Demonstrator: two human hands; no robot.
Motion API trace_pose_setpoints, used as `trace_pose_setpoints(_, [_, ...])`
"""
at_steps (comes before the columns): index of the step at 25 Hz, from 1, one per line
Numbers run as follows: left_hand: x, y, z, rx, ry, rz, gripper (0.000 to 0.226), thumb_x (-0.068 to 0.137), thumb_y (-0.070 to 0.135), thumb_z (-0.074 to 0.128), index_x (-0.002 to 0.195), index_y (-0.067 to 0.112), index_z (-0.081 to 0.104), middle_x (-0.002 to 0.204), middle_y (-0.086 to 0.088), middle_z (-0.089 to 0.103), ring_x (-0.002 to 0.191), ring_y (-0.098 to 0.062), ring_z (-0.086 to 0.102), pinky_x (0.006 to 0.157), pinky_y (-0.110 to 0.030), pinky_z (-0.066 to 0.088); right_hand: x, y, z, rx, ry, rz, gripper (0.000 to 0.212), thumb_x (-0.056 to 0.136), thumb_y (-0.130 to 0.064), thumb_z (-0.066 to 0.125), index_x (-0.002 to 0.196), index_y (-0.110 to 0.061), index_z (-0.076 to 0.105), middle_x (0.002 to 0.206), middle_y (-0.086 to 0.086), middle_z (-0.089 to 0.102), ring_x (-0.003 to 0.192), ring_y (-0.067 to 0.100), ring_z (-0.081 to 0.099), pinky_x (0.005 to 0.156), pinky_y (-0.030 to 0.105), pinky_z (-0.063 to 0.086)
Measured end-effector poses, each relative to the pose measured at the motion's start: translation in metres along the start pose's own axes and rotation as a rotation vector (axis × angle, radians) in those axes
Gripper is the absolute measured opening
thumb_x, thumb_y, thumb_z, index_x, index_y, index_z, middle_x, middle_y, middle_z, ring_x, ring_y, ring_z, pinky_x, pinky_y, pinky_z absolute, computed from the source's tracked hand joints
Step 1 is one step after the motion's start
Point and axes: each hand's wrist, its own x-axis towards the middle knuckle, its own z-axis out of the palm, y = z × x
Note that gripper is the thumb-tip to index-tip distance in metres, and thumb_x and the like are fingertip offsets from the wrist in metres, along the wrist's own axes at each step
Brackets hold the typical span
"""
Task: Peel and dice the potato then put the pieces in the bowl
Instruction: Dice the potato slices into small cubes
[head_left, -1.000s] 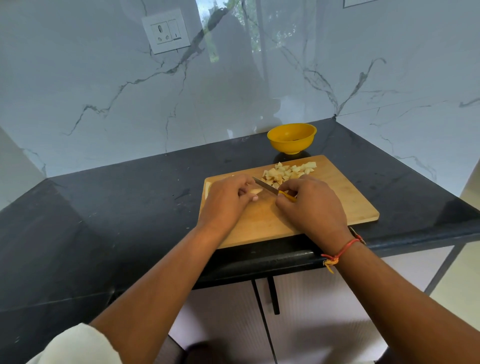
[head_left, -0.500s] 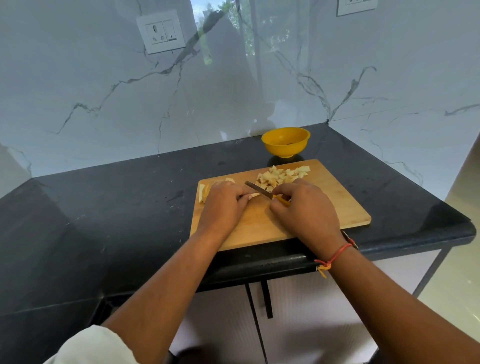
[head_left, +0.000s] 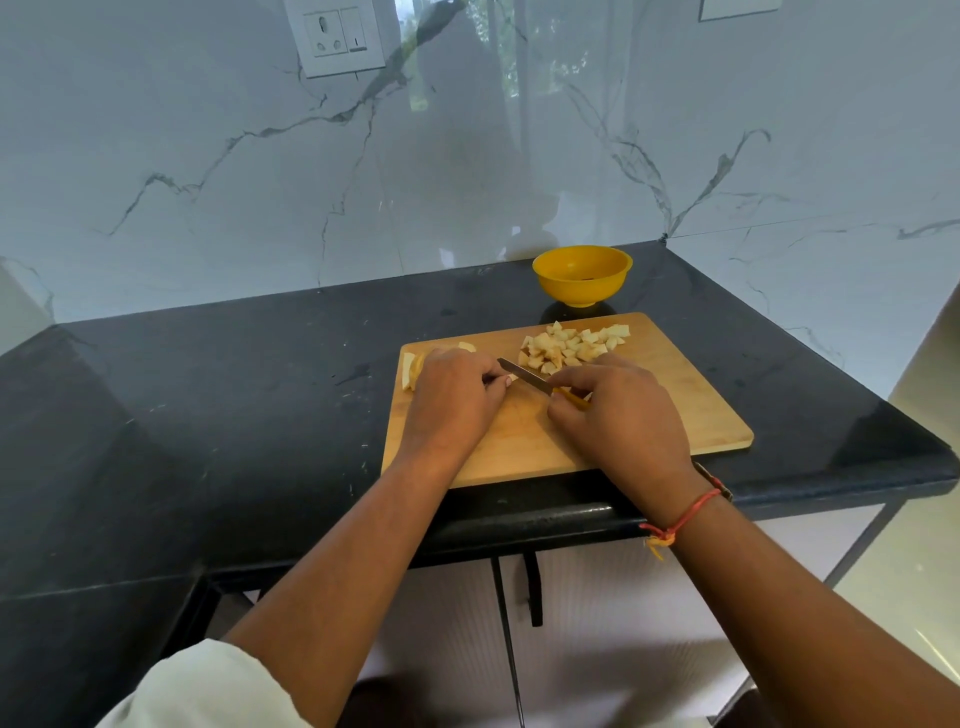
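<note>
Yellow bowl (head_left: 581, 292), maybe a speck inside

Diced pile (head_left: 571, 345) blocks straight path to bowl (head_left: 582, 292); open counter (head_left: 234, 415) left of board (head_left: 675, 405).

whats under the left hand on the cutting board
Pale potato slices poke out past the left hand on the cutting board, and a sliver shows beside the knife blade. How much potato lies beneath the hand is covered.
</note>
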Motion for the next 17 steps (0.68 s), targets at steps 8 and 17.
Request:
trace_pose_setpoints(8, [0.0, 0.001, -0.001, -0.016, 0.005, 0.021, 0.012, 0.092, 0.025, 0.067, 0.092, 0.024, 0.08, 0.08, 0.011, 0.072, 0.081, -0.008, 0.061, 0.093, -0.039, 0.052, 0.001, -0.01, -0.002, -0.093, -0.039, -0.062, 0.025, 0.095, -0.038, 0.058, 0.117, -0.035, 0.071, 0.093, -0.007, 0.053, 0.081, 0.01, 0.051, 0.066, 0.024, 0.045])
trace_pose_setpoints(17, [-0.002, 0.002, 0.0, -0.015, 0.018, 0.016, 0.014, 0.092, 0.024, 0.069, 0.08, 0.023, 0.077, 0.072, 0.01, 0.068, 0.078, -0.01, 0.061, 0.088, -0.04, 0.053, -0.009, -0.013, -0.012, -0.292, -0.079, -0.154, 0.028, 0.1, -0.034, 0.051, 0.122, -0.036, 0.068, 0.098, -0.004, 0.053, 0.083, 0.012, 0.053, 0.067, 0.025, 0.048])
